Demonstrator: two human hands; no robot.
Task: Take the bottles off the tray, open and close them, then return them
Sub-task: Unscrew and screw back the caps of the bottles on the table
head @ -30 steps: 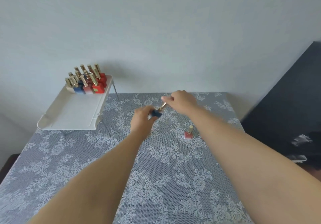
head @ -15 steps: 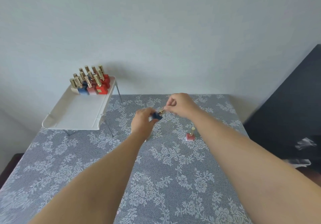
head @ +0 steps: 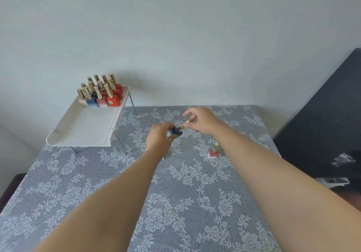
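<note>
My left hand (head: 159, 139) grips a small dark blue bottle (head: 176, 131) above the middle of the table, tilted toward the right. My right hand (head: 201, 119) pinches the bottle's gold cap (head: 183, 126) between thumb and fingers, the cap still against the bottle's neck. A pink-and-red bottle (head: 213, 151) with a gold cap stands alone on the cloth under my right forearm. A white legged tray (head: 88, 128) at the back left holds several gold-capped bottles (head: 101, 93) in red, blue and pink at its far end.
The table wears a grey lace floral cloth (head: 185, 193). A plain wall rises right behind it. A dark piece of furniture (head: 328, 115) stands beyond the table's right edge. The tray's near half is bare.
My right hand has turned on the cap, its fingers spreading a little. The view has shifted slightly, so tray and table sit lower in the frame.
</note>
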